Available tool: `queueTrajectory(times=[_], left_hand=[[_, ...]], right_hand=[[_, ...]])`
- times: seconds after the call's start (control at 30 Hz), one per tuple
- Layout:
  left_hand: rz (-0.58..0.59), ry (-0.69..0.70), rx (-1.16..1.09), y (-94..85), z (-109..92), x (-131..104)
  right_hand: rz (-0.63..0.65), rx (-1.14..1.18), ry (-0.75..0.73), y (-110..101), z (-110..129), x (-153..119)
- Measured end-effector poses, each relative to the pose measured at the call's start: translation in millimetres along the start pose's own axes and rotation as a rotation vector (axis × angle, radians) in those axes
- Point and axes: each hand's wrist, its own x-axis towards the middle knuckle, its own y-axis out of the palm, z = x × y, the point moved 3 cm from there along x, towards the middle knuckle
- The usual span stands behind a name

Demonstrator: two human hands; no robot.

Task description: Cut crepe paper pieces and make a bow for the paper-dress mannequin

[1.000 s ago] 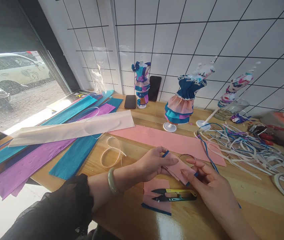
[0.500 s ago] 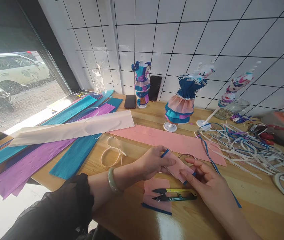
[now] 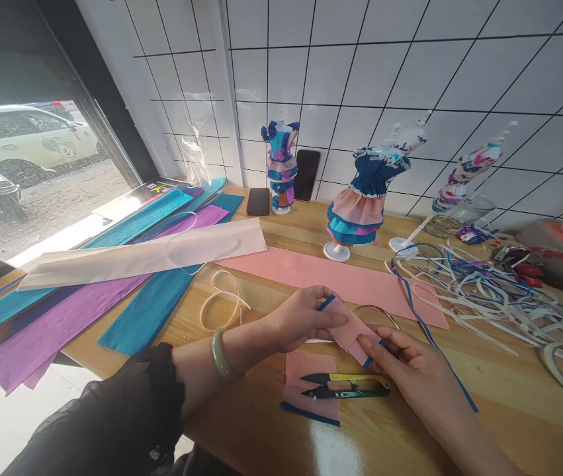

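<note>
Between my two hands, above the table, is a small pink crepe paper piece [image 3: 349,332] with dark blue bands along two opposite ends. My left hand [image 3: 305,318] pinches its upper left end, thumb on top. My right hand [image 3: 403,360] grips the lower right end near the blue band, fingers tucked behind. Just below lies a second pink piece with a blue edge [image 3: 309,367], flat on the table. A pair of yellow and black thread snips [image 3: 360,386] rests across it, blades apart. Behind the held piece, part of a thin ring-like band [image 3: 378,312] shows.
A long pink strip [image 3: 331,274] lies behind my hands. Coloured crepe paper strips [image 3: 152,317] pile up at left. Small dress forms [image 3: 358,198] stand along the tiled wall, near two phones [image 3: 258,201]. Tangled narrow strips [image 3: 484,291] cover the right side.
My right hand's fingers have closed in around the lower right end of the pink piece; they were more spread before. My left hand has barely shifted.
</note>
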Motion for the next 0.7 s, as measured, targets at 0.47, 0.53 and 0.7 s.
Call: queueTrajectory(times=[0.47, 0.53, 0.7], left_hand=[[-0.004, -0.015, -0.022, -3.2, -0.2, 0.8], [0.001, -0.016, -0.008, -3.5, -0.5, 1.0], [-0.044, -0.031, 0.042, -5.5, -1.1, 1.9]], right_hand=[[-0.017, 0.003, -0.002, 5.0, 3.0, -4.0], [-0.03, -0.004, 0.001, 6.3, 6.0, -5.6], [-0.014, 0.003, -0.012, 7.0, 9.8, -6.8]])
